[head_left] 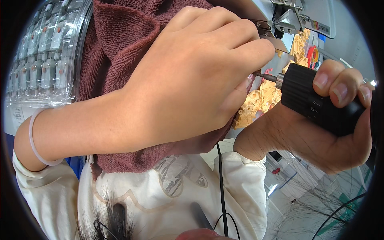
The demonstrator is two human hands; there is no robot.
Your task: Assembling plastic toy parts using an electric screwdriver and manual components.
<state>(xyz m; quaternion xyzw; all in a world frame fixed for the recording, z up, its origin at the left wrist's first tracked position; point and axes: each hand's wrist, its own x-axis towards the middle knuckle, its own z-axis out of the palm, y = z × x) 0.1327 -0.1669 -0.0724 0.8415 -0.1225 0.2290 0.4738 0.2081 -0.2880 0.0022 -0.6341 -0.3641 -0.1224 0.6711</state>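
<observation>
My left hand (200, 72) reaches across the middle with its back toward me. Its fingers curl down over a maroon towel (124, 36), and whatever lies inside them is hidden. On the right, my right hand (340, 96) is wrapped round a black electric screwdriver (300, 90) with a ribbed collar. The tool is held nearly level, its thin metal bit (267, 76) pointing left at my left thumb and fingers. The tip ends beside them, and I cannot tell what it touches.
Clear plastic trays (48, 52) of small white parts are stacked at the far left. A metal bracket fixture (286, 20) stands at the upper right. Below it lie many yellow-tan molded pieces (260, 100) and a red-and-yellow ring (314, 54). A black cable (221, 184) hangs down in front of me.
</observation>
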